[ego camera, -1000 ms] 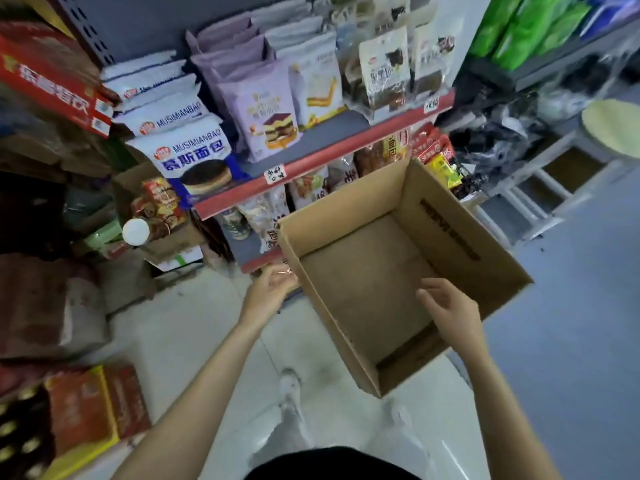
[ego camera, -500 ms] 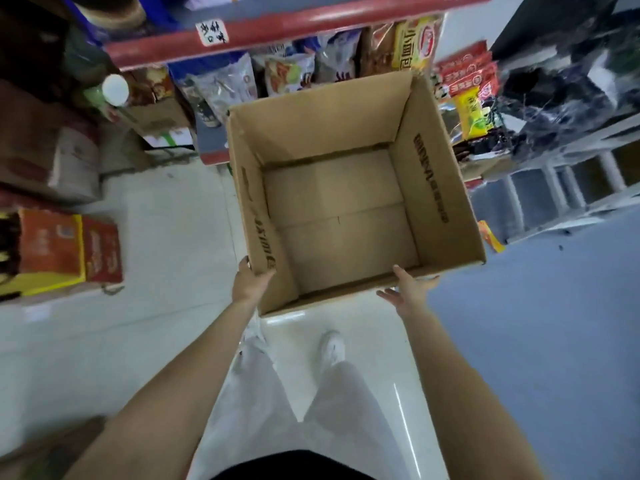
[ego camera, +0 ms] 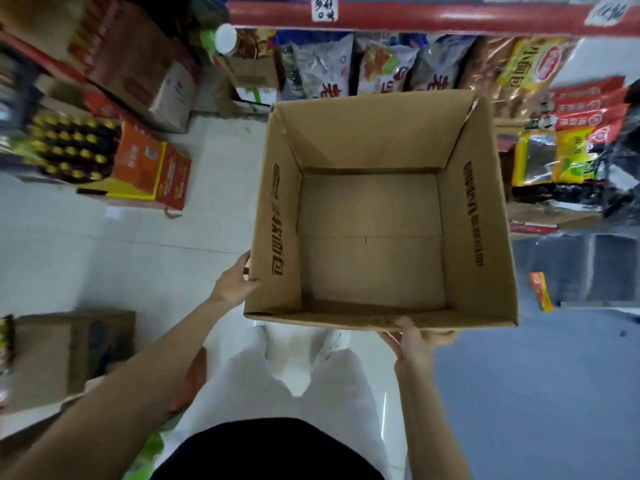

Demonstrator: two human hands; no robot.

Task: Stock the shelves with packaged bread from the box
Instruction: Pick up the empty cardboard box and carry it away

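1. Head view: our left hand [ego camera: 232, 285] grips the near-left corner of the cardboard box [ego camera: 370, 237], thumb on the near edge and fingers wrapped round the outer left wall.
2. Our right hand [ego camera: 414, 337] cups the near wall from below, fingers curled under the bottom rim, so both hands hold the box in front of us above the floor [ego camera: 121, 258].
3. The box is open at the top and shows only its bare bottom flaps; no packaged bread is visible inside it.
4. We judge it light, since nothing lies in it, and fairly stiff at the corners, while the long walls probably flex if squeezed mid-span.
5. The corners and the bottom rim look like the soundest places to take hold; the smooth walls offer little purchase.
6. Beyond the far wall, the lower shelf [ego camera: 415, 17] with its red edge carries standing snack bags [ego camera: 388, 69], close to the box.
7. To our left, a crate of bottles [ego camera: 74, 150] sits on the floor, well apart from the box.
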